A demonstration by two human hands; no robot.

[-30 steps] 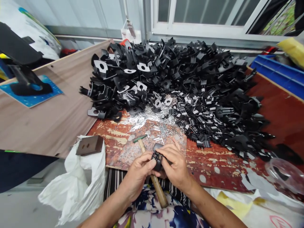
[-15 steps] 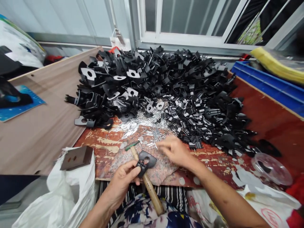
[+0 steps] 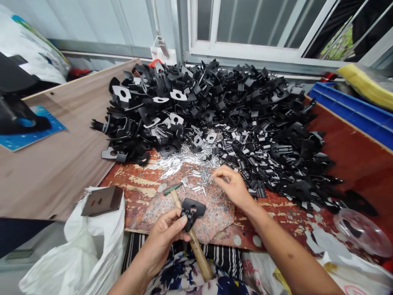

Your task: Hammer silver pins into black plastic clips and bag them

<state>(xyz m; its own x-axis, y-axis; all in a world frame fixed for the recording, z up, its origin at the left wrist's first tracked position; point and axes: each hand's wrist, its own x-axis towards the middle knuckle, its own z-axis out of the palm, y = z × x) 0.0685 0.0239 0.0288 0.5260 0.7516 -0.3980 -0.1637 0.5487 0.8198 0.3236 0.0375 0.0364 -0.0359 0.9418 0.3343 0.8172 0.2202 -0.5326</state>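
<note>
Between the thumb and fingers of my left hand [image 3: 170, 229] is a black plastic clip part [image 3: 195, 207] with a hole in its flat plate. Beneath it lies a hammer [image 3: 199, 254], its wooden handle pointing toward my lap and its green head [image 3: 172, 188] resting on the stone slab [image 3: 215, 217]. My right hand [image 3: 231, 184] is at the edge of a small heap of metal pins [image 3: 205, 174], thumb and forefinger pinched together. Whatever sits between those fingertips is too small to make out. Longer loose pins [image 3: 168, 164] are spread farther left.
A big pile of black plastic parts [image 3: 208, 94] covers the back of the red worn table [image 3: 135, 180]. Smaller black pieces [image 3: 251, 151] lie at right. A brown block [image 3: 102, 200] rests on a white sack [image 3: 82, 237] at left; a clear plastic bowl [image 3: 362, 231] stands at right.
My right hand has shifted slightly up and right beside the pins, its fingers now pinched. The black clip part in my left hand has tilted a little. The whole view has shifted slightly.
</note>
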